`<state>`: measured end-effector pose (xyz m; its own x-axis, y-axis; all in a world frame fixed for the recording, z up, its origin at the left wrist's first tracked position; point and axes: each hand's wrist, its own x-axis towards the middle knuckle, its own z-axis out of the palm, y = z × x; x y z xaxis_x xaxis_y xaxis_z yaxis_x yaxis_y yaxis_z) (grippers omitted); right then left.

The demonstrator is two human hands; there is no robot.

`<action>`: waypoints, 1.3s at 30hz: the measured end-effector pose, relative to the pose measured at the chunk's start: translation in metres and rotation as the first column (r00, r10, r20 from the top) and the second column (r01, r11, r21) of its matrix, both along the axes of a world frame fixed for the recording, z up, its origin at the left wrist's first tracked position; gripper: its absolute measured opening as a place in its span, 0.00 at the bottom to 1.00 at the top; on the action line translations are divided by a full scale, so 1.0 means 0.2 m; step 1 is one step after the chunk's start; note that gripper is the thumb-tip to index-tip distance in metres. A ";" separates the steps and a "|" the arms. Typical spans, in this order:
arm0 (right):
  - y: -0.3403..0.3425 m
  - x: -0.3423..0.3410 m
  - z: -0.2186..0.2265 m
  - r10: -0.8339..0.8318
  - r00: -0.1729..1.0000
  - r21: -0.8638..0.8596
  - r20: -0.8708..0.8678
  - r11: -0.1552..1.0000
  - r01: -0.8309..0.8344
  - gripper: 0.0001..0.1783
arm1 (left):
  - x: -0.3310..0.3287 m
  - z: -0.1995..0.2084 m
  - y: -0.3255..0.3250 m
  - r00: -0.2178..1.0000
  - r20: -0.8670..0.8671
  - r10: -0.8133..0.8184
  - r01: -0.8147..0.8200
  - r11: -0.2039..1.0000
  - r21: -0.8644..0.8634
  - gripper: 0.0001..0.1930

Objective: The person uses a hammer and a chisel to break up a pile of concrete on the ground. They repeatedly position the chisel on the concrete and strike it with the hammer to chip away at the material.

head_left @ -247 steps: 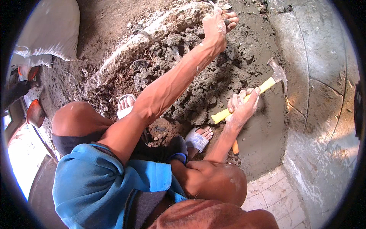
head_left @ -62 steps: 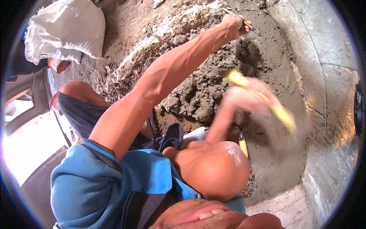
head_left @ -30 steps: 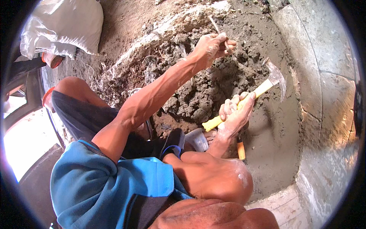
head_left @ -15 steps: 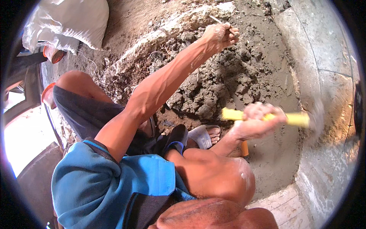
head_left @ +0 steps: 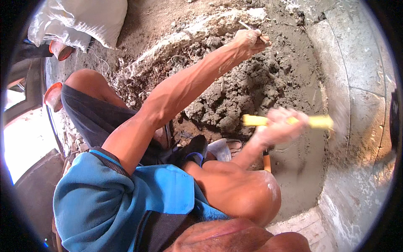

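Note:
My right hand [head_left: 285,126] is closed around the yellow handle of a hammer [head_left: 321,122]; the hammer's head is smeared by motion near the wall. My left arm reaches forward across a heap of lumpy grey mortar [head_left: 226,96]. At its far side my left hand [head_left: 249,41] is closed on a thin pale rod [head_left: 244,24], whose kind I cannot make out. The rod pokes out above the thumb. Beside my right forearm is an orange tool handle [head_left: 267,161], with the rest of that tool largely hidden.
Smooth wet mortar [head_left: 302,168] lies right of the heap, along a grey slab wall [head_left: 365,113]. A white sack [head_left: 84,21] and orange-rimmed pots [head_left: 53,96] are at the left. A rough pale ridge [head_left: 189,35] curves behind the heap. My sandalled foot [head_left: 222,149] is close to the heap.
The hammer in my right hand has swung, its handle now more level and slightly farther left. My left hand keeps its grip on the rod, and the view has shifted a little.

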<state>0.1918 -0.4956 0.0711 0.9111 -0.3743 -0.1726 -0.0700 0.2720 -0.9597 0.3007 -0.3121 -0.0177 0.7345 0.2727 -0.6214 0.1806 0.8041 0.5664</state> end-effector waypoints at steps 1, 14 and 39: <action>-0.05 0.04 0.07 -0.099 0.981 0.036 0.168 0.995 0.094 0.21 | -0.01 0.00 -0.01 1.000 0.003 -0.009 0.009 1.000 0.024 0.07; 0.05 0.02 -0.04 0.158 0.987 -0.049 0.008 0.986 -0.157 0.22 | 0.04 -0.05 -0.02 0.999 -0.028 0.038 -0.039 0.999 -0.031 0.05; 0.18 -0.15 -0.43 0.398 0.910 -0.117 -0.118 0.904 -0.411 0.20 | 0.06 -0.11 -0.05 0.997 0.051 0.061 -0.053 0.987 -0.152 0.06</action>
